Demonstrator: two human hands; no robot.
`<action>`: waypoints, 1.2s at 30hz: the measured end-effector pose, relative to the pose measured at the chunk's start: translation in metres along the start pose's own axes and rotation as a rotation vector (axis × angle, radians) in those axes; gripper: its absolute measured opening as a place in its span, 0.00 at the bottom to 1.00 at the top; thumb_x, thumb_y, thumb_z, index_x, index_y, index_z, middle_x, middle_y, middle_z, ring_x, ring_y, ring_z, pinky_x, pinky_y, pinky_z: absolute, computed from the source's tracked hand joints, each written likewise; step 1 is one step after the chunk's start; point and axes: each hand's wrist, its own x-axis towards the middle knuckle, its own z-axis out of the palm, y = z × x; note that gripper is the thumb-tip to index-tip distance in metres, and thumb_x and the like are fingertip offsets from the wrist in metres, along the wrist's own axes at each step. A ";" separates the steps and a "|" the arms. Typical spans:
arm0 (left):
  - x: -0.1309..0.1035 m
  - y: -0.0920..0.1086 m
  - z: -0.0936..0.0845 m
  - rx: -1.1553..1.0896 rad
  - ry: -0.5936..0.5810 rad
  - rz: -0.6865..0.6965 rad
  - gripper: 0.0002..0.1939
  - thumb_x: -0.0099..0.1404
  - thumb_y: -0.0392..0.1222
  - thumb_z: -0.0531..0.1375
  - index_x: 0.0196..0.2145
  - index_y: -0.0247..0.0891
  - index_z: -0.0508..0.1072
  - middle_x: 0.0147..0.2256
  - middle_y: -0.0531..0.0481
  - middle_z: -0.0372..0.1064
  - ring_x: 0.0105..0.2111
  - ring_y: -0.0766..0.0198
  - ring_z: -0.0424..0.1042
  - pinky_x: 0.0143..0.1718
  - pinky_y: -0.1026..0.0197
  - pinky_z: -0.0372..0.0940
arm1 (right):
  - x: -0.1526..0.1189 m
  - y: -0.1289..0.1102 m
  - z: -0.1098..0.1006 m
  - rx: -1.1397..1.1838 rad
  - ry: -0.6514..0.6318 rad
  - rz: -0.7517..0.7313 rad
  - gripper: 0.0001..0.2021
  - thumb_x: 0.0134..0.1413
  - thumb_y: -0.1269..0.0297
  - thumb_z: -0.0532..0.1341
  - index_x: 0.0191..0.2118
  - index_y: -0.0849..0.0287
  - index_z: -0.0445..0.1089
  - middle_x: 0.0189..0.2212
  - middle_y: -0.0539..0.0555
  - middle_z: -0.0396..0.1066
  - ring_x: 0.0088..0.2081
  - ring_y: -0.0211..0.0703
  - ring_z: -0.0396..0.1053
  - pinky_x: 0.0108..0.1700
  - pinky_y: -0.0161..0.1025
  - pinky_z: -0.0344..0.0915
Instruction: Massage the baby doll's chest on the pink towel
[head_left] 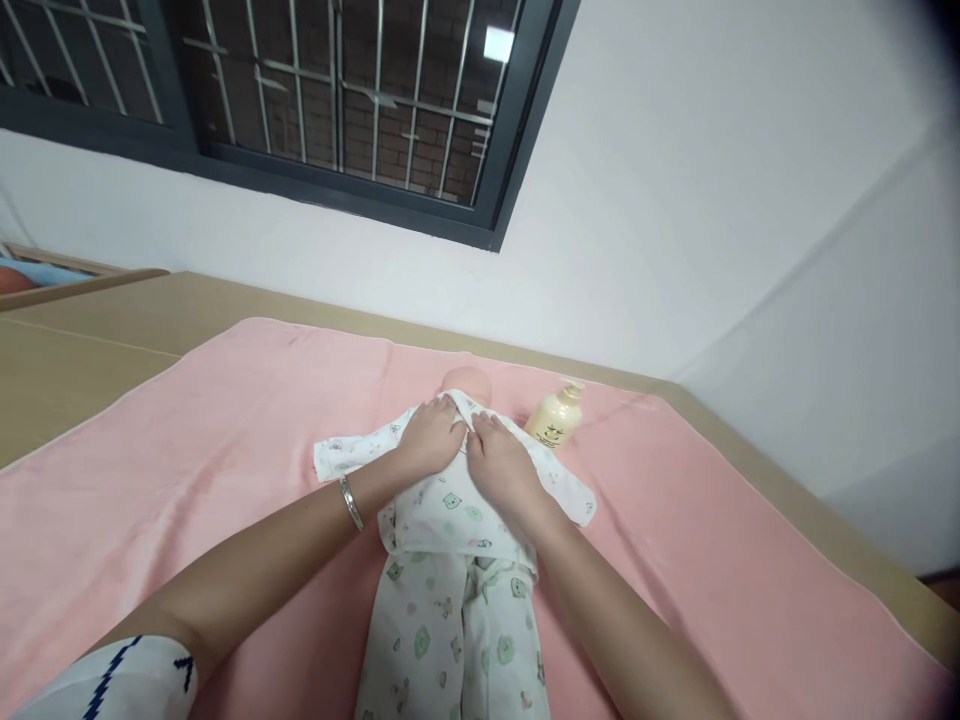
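A doll lies on a pink blanket [262, 420], its bare round head [468, 381] pointing away from me. It wears a white printed top [450, 515] and matching long trousers [420, 640]. My left hand [433, 436] rests on the left side of the top's chest, just below the neck, fingers extended. Beside it my right hand [504, 462] lies on the right side of the chest, fingers also extended. Both thumbs are near the middle of the chest. The top's sleeves spread out to either side.
A pale yellow pump bottle [556, 415] lies tilted on the blanket, right of the doll's head. Under the blanket is a tan surface [120, 350] against a white wall [637, 200]. A dark-framed window [495, 210] with bars is above.
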 end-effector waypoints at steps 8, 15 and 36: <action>-0.024 0.022 0.010 0.194 0.105 0.085 0.25 0.70 0.37 0.46 0.59 0.20 0.65 0.60 0.27 0.64 0.62 0.44 0.61 0.62 0.44 0.56 | 0.013 0.015 -0.004 0.026 -0.006 -0.079 0.19 0.69 0.68 0.45 0.53 0.65 0.70 0.58 0.64 0.67 0.63 0.48 0.60 0.65 0.44 0.52; -0.015 0.015 -0.004 0.115 0.027 0.112 0.22 0.70 0.35 0.45 0.53 0.25 0.71 0.55 0.33 0.70 0.58 0.50 0.67 0.62 0.50 0.57 | -0.003 -0.002 -0.008 -0.083 -0.055 0.025 0.23 0.69 0.67 0.45 0.63 0.71 0.61 0.64 0.69 0.59 0.66 0.56 0.56 0.66 0.49 0.52; -0.016 0.011 0.016 -0.048 0.157 0.041 0.23 0.69 0.39 0.48 0.58 0.31 0.67 0.60 0.38 0.66 0.62 0.49 0.61 0.65 0.46 0.54 | 0.020 0.027 0.004 0.094 -0.027 -0.041 0.25 0.66 0.65 0.46 0.65 0.67 0.58 0.65 0.65 0.58 0.68 0.52 0.51 0.68 0.52 0.45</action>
